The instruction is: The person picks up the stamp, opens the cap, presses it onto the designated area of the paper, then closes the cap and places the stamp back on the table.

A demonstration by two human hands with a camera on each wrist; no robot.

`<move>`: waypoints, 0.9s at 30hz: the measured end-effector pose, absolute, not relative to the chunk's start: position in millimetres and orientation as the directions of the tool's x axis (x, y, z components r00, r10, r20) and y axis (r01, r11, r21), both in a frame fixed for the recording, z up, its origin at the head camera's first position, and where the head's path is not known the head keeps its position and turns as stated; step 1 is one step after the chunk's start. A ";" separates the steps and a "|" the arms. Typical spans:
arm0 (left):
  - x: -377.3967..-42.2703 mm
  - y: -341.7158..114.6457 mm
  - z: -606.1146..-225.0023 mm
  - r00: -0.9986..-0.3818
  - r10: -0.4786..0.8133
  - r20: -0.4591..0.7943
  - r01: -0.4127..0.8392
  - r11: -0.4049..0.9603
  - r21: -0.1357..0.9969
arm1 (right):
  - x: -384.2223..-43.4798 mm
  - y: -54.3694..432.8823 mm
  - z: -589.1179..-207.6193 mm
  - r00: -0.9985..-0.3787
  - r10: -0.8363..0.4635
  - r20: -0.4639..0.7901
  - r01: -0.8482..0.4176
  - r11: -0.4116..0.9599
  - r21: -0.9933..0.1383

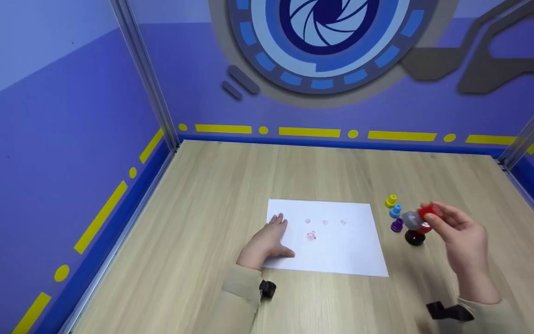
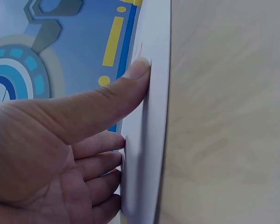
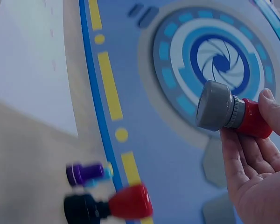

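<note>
A sheet of white paper [image 1: 341,255] lies on the table with several small pale pink prints and one larger pink-red print [image 1: 311,236]. My left hand [image 1: 265,242] rests on its left side, thumb and fingertips touching the sheet. To the right of the paper, my right hand [image 1: 468,243] holds a stamp [image 3: 215,106] in the air by its red handle, between thumb and fingers. The stamp's wide grey end points left, toward the paper. Below it stands a second stamp with a black base [image 1: 415,238] and a red handle [image 3: 130,201].
Small stamps in yellow [image 1: 391,201], light blue [image 1: 395,211] and purple [image 1: 397,225] stand right of the paper. Blue-purple panels [image 1: 183,69] enclose the wooden table [image 1: 193,208] at the back and sides. Each wrist wears a black strap.
</note>
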State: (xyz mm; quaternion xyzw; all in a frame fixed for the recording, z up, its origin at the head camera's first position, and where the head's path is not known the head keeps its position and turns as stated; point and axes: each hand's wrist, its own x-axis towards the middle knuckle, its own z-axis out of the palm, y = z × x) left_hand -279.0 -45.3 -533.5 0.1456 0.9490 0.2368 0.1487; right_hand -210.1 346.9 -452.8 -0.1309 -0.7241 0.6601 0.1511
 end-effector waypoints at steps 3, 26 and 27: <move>-278.6 -45.1 -533.3 -0.915 0.343 -0.214 0.202 0.846 0.493 | -215.9 326.5 -453.5 -0.937 0.343 0.073 -0.043 0.093 -0.995; -257.6 8.6 -509.7 -0.930 0.322 0.177 0.229 0.133 0.964 | -231.7 214.4 -479.5 -0.990 0.105 0.094 -0.108 -0.134 -0.985; -255.8 11.5 -509.8 -0.930 0.326 0.169 0.203 0.075 0.976 | -230.6 211.1 -481.9 -0.990 0.102 0.094 -0.108 -0.142 -0.984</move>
